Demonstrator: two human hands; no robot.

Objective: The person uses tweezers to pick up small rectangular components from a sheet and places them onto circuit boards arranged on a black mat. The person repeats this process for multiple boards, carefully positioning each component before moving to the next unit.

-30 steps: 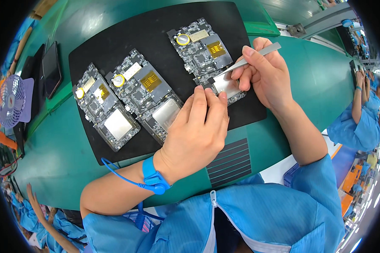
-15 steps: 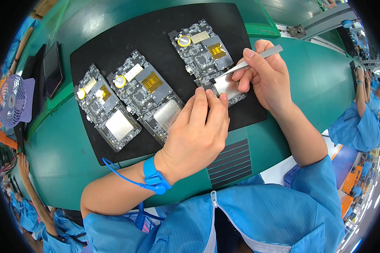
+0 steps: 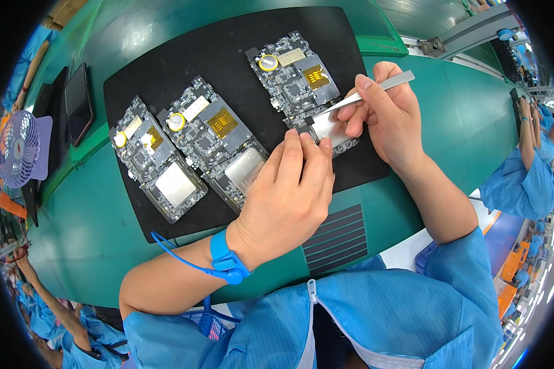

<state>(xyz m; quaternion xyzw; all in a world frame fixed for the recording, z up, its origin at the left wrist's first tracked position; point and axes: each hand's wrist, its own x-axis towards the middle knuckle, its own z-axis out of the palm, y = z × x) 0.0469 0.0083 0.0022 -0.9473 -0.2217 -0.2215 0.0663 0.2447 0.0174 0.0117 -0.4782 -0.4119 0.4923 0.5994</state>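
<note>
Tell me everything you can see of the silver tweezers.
The slim, silver, metal-looking tweezers are held in the bare right hand, which covers part of their middle. Their broad, flat end slants up to the right; they taper down-left to a fine tip at a small black piece on the rightmost grey, component-covered circuit board. Whether the tip touches it is too small to tell.

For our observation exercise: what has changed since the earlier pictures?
At lower left, a co-worker's hand has moved left and slightly up. The black mat sits slightly lower in view. Nothing was visibly grasped or released: the right hand still holds tweezers, the left hand stays at the rightmost board.
</note>
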